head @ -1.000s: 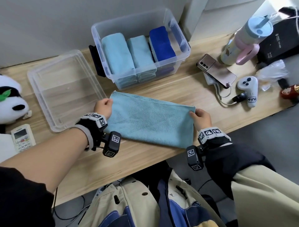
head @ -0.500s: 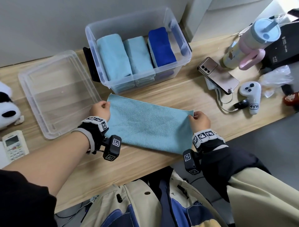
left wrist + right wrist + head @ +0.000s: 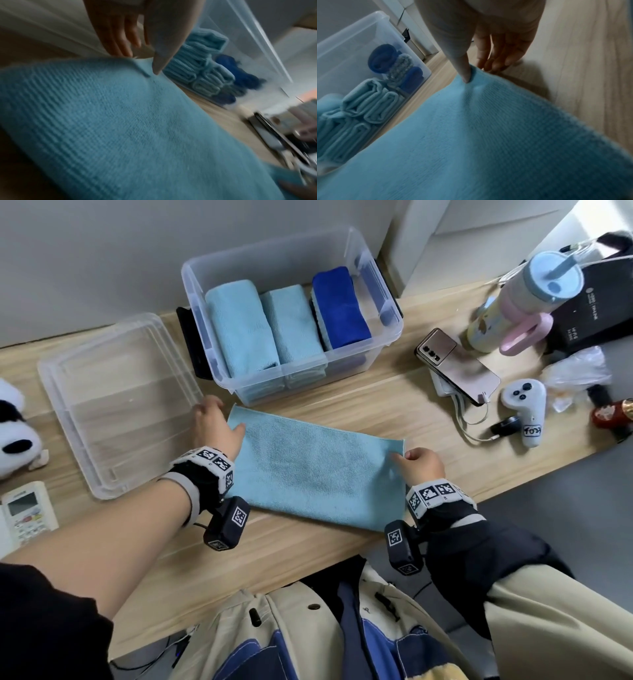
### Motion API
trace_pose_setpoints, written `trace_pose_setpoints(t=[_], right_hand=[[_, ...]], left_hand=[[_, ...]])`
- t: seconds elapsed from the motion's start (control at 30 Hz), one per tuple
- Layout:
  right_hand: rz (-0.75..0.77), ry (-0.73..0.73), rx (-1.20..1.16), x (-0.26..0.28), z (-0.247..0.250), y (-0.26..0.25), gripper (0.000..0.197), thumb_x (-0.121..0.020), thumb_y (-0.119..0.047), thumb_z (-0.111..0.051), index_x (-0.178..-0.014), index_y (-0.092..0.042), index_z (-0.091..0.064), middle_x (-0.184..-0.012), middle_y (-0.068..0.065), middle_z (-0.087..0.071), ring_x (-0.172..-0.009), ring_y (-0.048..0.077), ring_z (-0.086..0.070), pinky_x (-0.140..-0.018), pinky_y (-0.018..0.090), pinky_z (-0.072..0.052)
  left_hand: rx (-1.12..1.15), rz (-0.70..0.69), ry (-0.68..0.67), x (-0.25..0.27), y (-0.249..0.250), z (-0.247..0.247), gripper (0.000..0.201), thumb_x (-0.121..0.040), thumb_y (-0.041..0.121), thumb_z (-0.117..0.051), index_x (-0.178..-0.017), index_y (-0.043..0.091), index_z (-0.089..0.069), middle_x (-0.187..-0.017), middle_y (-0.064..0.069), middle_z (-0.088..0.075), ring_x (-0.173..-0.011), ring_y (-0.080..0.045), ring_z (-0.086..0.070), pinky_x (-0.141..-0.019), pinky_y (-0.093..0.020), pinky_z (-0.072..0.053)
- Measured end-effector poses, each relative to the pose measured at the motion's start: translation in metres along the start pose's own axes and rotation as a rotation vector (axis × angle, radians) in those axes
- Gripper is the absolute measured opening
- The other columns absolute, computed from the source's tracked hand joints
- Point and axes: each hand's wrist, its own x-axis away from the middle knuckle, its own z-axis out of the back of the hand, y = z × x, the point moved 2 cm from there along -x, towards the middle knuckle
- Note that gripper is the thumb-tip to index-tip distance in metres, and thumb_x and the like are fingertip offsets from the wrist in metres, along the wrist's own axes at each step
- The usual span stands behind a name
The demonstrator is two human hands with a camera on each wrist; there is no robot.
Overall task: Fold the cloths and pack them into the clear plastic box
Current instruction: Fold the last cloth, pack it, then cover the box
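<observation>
A light blue cloth (image 3: pixel 318 470) lies flat on the wooden table, folded into a long strip. My left hand (image 3: pixel 219 419) is at its far left corner with straight, spread fingers; only the thumb (image 3: pixel 158 66) touches the cloth (image 3: pixel 120 121). My right hand (image 3: pixel 402 455) pinches the far right corner, thumb (image 3: pixel 465 75) on top of the cloth (image 3: pixel 488 135) and fingers (image 3: pixel 496 60) under its edge. Behind the cloth stands the clear plastic box (image 3: pixel 390 313). It holds two rows of folded light blue cloths (image 3: pixel 239 326) and a dark blue cloth (image 3: pixel 339 306).
The box's clear lid (image 3: pixel 116 402) lies left of the box, just beyond my left fingers. A phone (image 3: pixel 459 364), a white controller (image 3: pixel 525 409), a tumbler (image 3: pixel 524 299) and a plastic bag (image 3: pixel 579 371) crowd the right. A remote (image 3: pixel 27 511) and a panda plush (image 3: pixel 13 436) sit far left.
My left hand has let go of the left corner and spread its fingers past the cloth's edge. The right hand still pinches the right corner. The cloth stays flat.
</observation>
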Motion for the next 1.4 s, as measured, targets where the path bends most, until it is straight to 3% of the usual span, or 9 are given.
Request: trace_pose_setpoints(t=[0.17,0.3,0.4,0.53,0.73,0.87,0.93,1.1,1.4], right_hand=[[0.249,-0.042,-0.216,0.012,-0.003,-0.027,0.029,-0.078,-0.015,-0.067,-0.063,-0.024,-0.043,-0.058,-0.007,-0.051,-0.058,0.013,-0.049,-0.064,0.027,-0.038],[0.490,-0.122,-0.333,0.040,0.002,-0.065,0.032,-0.079,-0.003,-0.068,-0.069,-0.023,-0.045,-0.062,-0.007,-0.053,-0.045,-0.004,-0.046,-0.053,0.010,-0.036],[0.615,-0.174,-0.391,0.061,0.006,-0.088,0.032,-0.078,0.002,-0.068,-0.069,-0.022,-0.049,-0.065,-0.006,-0.054,-0.049,-0.004,-0.048,-0.054,0.008,-0.038],[0.714,-0.213,-0.376,0.085,0.012,-0.106,0.029,-0.076,-0.001,-0.070,-0.071,-0.023,-0.052,-0.070,-0.003,-0.058,-0.064,0.008,-0.053,-0.064,0.017,-0.044],[0.754,-0.306,-0.210,0.096,0.022,-0.103,0.016,-0.077,-0.003,-0.071,-0.082,-0.013,-0.061,-0.067,-0.009,-0.059,-0.053,-0.010,-0.053,-0.056,0.006,-0.040],[0.778,-0.229,-0.104,0.086,0.038,-0.095,0.008,-0.083,-0.003,-0.064,-0.086,-0.010,-0.068,-0.066,-0.003,-0.059,-0.055,-0.005,-0.050,-0.064,0.020,-0.042],[0.789,-0.152,-0.180,0.083,0.051,-0.100,0.013,-0.087,-0.004,-0.059,-0.089,-0.012,-0.069,-0.071,0.001,-0.062,-0.064,0.003,-0.056,-0.070,0.031,-0.049],[0.829,-0.104,-0.508,0.101,0.088,-0.143,0.021,-0.094,-0.007,-0.050,-0.094,-0.022,-0.065,-0.067,-0.018,-0.067,-0.064,-0.004,-0.059,-0.061,0.015,-0.049],[1.014,-0.163,-0.782,0.146,0.140,-0.180,0.024,-0.096,-0.008,-0.047,-0.091,-0.023,-0.065,-0.069,-0.018,-0.064,-0.070,0.001,-0.054,-0.070,0.018,-0.046]], left_hand=[[0.081,-0.321,-0.157,0.016,0.035,0.001,0.022,-0.080,0.017,-0.065,-0.099,0.016,-0.055,-0.106,-0.007,-0.051,-0.093,-0.025,-0.056,-0.088,-0.038,-0.048],[0.197,-0.556,-0.387,0.039,0.081,0.006,0.025,-0.077,0.016,-0.070,-0.099,0.019,-0.059,-0.097,-0.002,-0.057,-0.087,-0.017,-0.057,-0.088,-0.033,-0.047],[0.224,-0.710,-0.528,0.053,0.107,0.016,0.053,-0.075,0.019,-0.075,-0.123,0.018,-0.054,-0.116,0.001,-0.054,-0.102,-0.006,-0.050,-0.088,-0.013,-0.036],[0.407,-0.672,-0.621,0.057,0.119,0.039,0.020,-0.079,0.013,-0.072,-0.096,0.005,-0.067,-0.086,-0.002,-0.067,-0.076,0.002,-0.059,-0.074,-0.010,-0.046],[0.514,-0.601,-0.445,0.052,0.099,0.070,0.008,-0.085,0.009,-0.065,-0.079,0.014,-0.060,-0.071,0.004,-0.056,-0.054,0.010,-0.049,-0.060,-0.005,-0.039],[0.651,-0.501,-0.283,0.045,0.082,0.095,0.026,-0.085,0.004,-0.062,-0.073,0.024,-0.052,-0.070,0.005,-0.055,-0.055,0.008,-0.051,-0.062,-0.009,-0.042],[0.684,-0.477,-0.235,0.047,0.080,0.108,0.026,-0.085,0.002,-0.060,-0.073,0.023,-0.051,-0.069,0.002,-0.054,-0.061,-0.001,-0.051,-0.064,-0.017,-0.044],[0.816,-0.471,-0.139,0.053,0.097,0.150,0.026,-0.087,0.000,-0.057,-0.075,0.022,-0.051,-0.070,0.001,-0.052,-0.050,0.008,-0.052,-0.059,-0.011,-0.048],[1.095,-0.525,-0.129,0.081,0.127,0.206,0.022,-0.092,0.003,-0.052,-0.078,0.021,-0.050,-0.076,0.006,-0.058,-0.068,-0.003,-0.054,-0.073,-0.017,-0.048]])
